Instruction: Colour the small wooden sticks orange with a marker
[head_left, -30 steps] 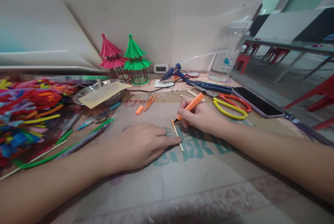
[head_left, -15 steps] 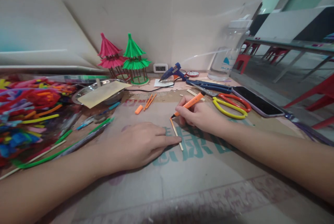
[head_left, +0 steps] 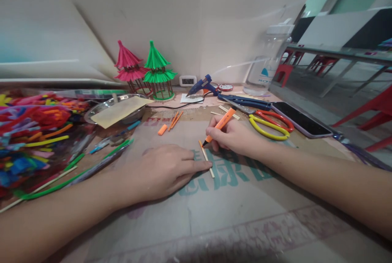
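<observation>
A thin wooden stick [head_left: 207,159] lies on the covered tabletop, its far end coloured orange. My left hand [head_left: 167,169] rests palm down, its index finger stretched out and pinning the stick near the close end; the other fingers look tucked in. Closed around an orange marker [head_left: 224,120], my right hand [head_left: 228,134] holds the black tip against the stick's coloured part. The marker's orange cap [head_left: 162,129] lies beside several short orange sticks [head_left: 175,120]. Bare wooden sticks [head_left: 228,112] lie behind my right hand.
Scissors [head_left: 269,126], a phone [head_left: 301,119] and a clear bottle [head_left: 266,65] are at right. At the back stand a glue gun [head_left: 200,86], a small clock [head_left: 188,80], and pink [head_left: 130,67] and green [head_left: 158,71] pagoda models. Left are a metal bowl [head_left: 88,115] and pipe cleaners [head_left: 45,132].
The marker tip has moved a little down along the stick toward me, and the marker is tilted more upright. My left hand stays in place on the stick.
</observation>
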`<control>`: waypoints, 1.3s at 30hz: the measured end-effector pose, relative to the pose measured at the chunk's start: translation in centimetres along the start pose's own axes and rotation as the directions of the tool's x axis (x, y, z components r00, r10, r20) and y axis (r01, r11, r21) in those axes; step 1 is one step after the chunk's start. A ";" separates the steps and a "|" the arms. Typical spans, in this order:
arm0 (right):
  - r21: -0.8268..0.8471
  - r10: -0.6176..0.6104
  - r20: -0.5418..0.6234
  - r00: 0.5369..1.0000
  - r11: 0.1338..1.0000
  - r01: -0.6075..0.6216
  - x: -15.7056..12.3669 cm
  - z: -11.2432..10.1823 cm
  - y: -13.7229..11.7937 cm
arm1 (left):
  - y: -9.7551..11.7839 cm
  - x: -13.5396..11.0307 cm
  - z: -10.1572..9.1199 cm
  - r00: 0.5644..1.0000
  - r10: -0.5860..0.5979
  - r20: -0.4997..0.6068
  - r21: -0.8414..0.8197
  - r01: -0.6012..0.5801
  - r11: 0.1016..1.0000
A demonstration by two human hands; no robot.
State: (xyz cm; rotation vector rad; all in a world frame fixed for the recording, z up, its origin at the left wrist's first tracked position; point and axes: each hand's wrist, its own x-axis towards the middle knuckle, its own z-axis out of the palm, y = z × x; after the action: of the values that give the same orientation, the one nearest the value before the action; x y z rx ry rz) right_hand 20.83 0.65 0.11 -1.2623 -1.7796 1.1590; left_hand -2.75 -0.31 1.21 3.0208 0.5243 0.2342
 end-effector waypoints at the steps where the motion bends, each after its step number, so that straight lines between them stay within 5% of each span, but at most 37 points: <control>1: 0.016 0.005 0.022 1.000 1.000 -0.005 0.0 0.0 0.0 | 0.0 0.0 0.0 1.000 0.000 -0.002 0.000 0.000 1.000; 25: 0.008 0.006 -0.020 1.000 1.000 -0.006 0.2 1.6 0.0 | 1.0 -0.7 -0.8 0.993 -0.093 0.078 0.109 0.084 0.990; 33: 0.110 0.031 0.026 0.999 0.993 -0.033 0.7 2.0 0.2 | -1.0 -0.7 0.5 0.997 0.066 0.045 0.161 -0.072 0.984; 39: 0.088 -0.009 -0.029 1.000 0.996 0.012 1.0 2.3 0.3 | -1.9 -1.2 1.6 0.998 0.051 0.031 0.221 -0.057 0.974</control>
State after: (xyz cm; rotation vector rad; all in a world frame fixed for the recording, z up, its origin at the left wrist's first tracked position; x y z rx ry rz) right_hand 18.59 0.93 -1.08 -1.2106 -1.6933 1.1947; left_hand -4.29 1.03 -0.73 3.2531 0.4976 0.1496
